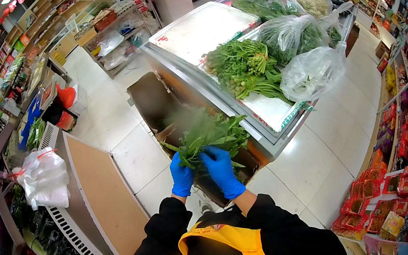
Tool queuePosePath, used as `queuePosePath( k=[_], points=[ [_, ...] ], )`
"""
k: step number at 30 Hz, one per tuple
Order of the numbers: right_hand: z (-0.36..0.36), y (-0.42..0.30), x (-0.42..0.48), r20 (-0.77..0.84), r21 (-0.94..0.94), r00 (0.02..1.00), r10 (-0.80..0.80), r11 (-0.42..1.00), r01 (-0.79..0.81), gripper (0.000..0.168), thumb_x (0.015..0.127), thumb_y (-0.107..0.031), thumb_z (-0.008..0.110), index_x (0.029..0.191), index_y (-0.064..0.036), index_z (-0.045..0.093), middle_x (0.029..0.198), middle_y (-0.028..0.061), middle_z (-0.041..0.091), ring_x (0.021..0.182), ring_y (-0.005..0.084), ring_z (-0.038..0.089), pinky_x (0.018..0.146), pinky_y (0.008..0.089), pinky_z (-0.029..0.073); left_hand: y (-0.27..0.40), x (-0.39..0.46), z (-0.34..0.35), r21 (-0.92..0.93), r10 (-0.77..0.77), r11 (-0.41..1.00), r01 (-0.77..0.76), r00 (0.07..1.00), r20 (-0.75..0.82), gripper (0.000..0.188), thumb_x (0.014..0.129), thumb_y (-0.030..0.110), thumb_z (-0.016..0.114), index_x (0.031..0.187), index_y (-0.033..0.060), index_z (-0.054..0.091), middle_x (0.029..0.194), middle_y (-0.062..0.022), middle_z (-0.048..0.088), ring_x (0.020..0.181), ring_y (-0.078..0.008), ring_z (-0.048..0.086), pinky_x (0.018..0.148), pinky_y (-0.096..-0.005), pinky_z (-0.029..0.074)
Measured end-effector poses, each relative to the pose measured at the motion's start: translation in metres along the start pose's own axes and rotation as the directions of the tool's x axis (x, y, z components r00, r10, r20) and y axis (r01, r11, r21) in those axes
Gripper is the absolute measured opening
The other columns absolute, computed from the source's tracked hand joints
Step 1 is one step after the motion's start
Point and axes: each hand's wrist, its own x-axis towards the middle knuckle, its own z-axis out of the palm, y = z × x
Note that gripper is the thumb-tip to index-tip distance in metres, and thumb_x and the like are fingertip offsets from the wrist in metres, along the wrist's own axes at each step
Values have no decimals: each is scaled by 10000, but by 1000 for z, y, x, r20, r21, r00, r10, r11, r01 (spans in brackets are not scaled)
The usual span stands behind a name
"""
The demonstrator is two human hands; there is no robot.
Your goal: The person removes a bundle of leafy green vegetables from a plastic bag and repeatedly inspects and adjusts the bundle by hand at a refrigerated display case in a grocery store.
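Observation:
Both my hands wear blue gloves and are raised in front of my chest, above a cardboard box (153,105) on the floor. Between them is a bunch of long-leaved greens (204,131), partly blurred at its far end. My left hand (182,174) grips the near left side of the bunch at its stems. With bent fingers, my right hand (221,170) holds the right side of the same stems. The leaves spread away from me and to the right, hiding much of the box's inside.
A chest freezer (266,148) stands at the right, bearing foam trays (208,22), bundled greens (246,65) and vegetables in plastic bags (312,73). At the left is a vegetable stand with plastic bags (45,177) hung on it. Shelves of packaged goods (380,196) line the far right.

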Motion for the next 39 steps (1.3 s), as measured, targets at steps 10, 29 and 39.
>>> queuePosePath(
  k=[10, 29, 39],
  points=[
    [-26, -18, 7, -191, 38, 974, -125, 990, 134, 152, 884, -106, 544, 968, -3, 617, 852, 40, 604, 733, 106, 532, 676, 234, 436, -83, 11, -74, -193, -432, 899, 393, 868, -245, 264, 913, 228, 578, 970, -25, 626, 788, 0, 603, 727, -78, 477, 656, -252, 408],
    [30, 69, 18, 209, -806, 967, 147, 586, 85, 702, 708, -346, 738, 1246, 8, 460, 1132, 252, 566, 1036, 343, 563, 887, 380, 437, -72, 36, -40, -607, -755, 451, 655, 642, 132, 669, 900, 553, 452, 1274, -1, 437, 1112, -94, 557, 924, -165, 559, 751, -315, 492],
    [16, 55, 15, 47, -885, 998, -30, 463, 55, 573, 714, -366, 697, 1154, -30, 548, 967, 204, 636, 872, 367, 616, 741, 406, 500, -40, 35, -40, -483, -310, 742, 465, 877, 368, 574, 873, 122, 571, 1367, 19, 297, 1281, -113, 460, 1125, -202, 480, 950, -317, 395]
  ],
)
